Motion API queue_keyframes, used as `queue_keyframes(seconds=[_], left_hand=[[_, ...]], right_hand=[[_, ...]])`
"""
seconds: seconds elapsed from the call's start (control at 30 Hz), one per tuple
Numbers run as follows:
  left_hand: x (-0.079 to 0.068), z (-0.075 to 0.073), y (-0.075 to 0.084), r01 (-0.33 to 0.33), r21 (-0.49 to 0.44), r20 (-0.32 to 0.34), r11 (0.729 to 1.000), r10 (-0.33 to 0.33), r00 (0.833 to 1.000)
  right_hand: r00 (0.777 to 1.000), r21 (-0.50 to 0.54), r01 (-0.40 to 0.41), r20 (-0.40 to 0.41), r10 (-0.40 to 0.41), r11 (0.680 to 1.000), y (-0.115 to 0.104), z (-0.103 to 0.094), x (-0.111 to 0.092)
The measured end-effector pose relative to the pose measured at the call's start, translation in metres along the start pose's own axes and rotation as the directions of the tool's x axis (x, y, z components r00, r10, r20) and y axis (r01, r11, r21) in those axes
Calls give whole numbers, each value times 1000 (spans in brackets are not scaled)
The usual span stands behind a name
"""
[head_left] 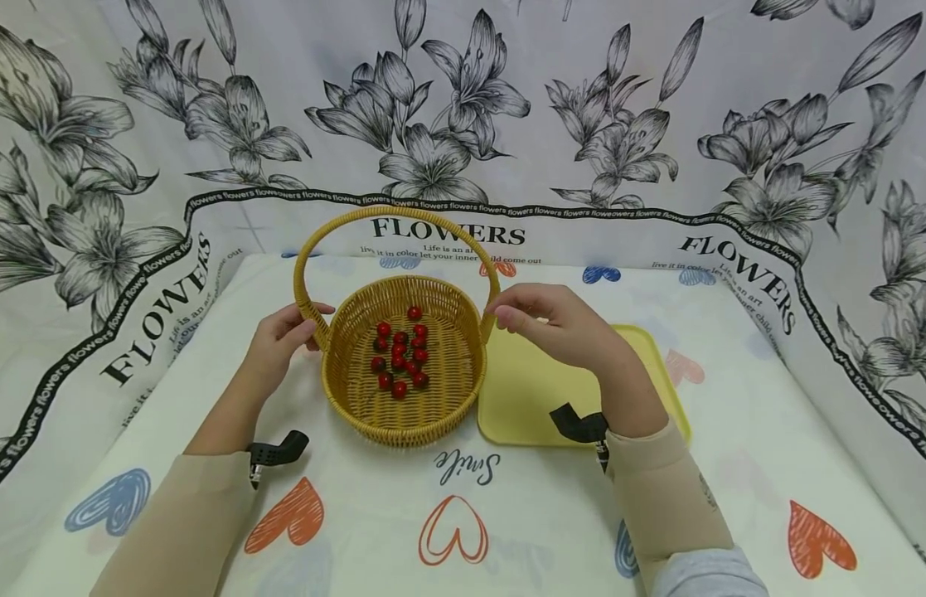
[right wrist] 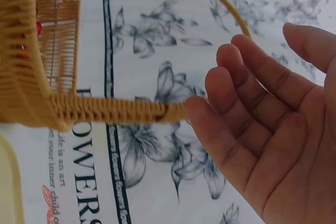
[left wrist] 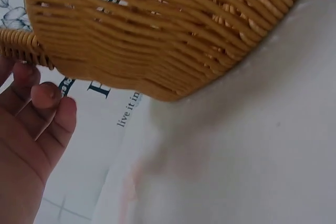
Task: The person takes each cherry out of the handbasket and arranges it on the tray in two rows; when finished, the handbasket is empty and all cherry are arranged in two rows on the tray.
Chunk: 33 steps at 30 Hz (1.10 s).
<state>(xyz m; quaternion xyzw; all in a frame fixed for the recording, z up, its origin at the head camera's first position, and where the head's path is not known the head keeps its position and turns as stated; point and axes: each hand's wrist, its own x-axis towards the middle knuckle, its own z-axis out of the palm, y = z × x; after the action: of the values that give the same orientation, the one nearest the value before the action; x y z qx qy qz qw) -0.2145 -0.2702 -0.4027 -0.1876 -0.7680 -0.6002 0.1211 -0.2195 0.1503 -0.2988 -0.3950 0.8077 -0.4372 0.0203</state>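
Note:
A yellow-brown wicker basket with a tall hooped handle stands on the table, several small, glossy dark-red fruits like cherries gathered on its floor. At the basket's left side, my left hand pinches the foot of the handle between thumb and fingers. In the left wrist view, that hand's fingertips are beside the woven wall. On the other side my right hand has its fingertips right at the handle. The right wrist view shows its fingers loosely extended, the palm turned toward the camera.
A yellow tray lies right of the basket, partly under my right forearm. The white tablecloth carries printed hearts and lettering. Behind it rises a curtain with black line-drawn flowers.

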Motion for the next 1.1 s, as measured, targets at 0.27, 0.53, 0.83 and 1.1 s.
queue_keyframes(seconds=[0.27,0.53,0.83,1.1], left_hand=[[-5,-8,-8,150,23,126,988,-152,980],[-6,-10,-18,197,27,172,980,-199,965],[-6,-12,-35,214,-51,184,975,-202,962],[-6,-11,-31,227,-46,178,973,-216,960]], right_hand=[[995,-19,12,104,-10,1000,-3,34,12],[984,-25,-31,172,35,999,9,67,24],[962,-143,-152,206,180,978,24,106,36],[937,-413,-234,144,317,880,21,130,48]])
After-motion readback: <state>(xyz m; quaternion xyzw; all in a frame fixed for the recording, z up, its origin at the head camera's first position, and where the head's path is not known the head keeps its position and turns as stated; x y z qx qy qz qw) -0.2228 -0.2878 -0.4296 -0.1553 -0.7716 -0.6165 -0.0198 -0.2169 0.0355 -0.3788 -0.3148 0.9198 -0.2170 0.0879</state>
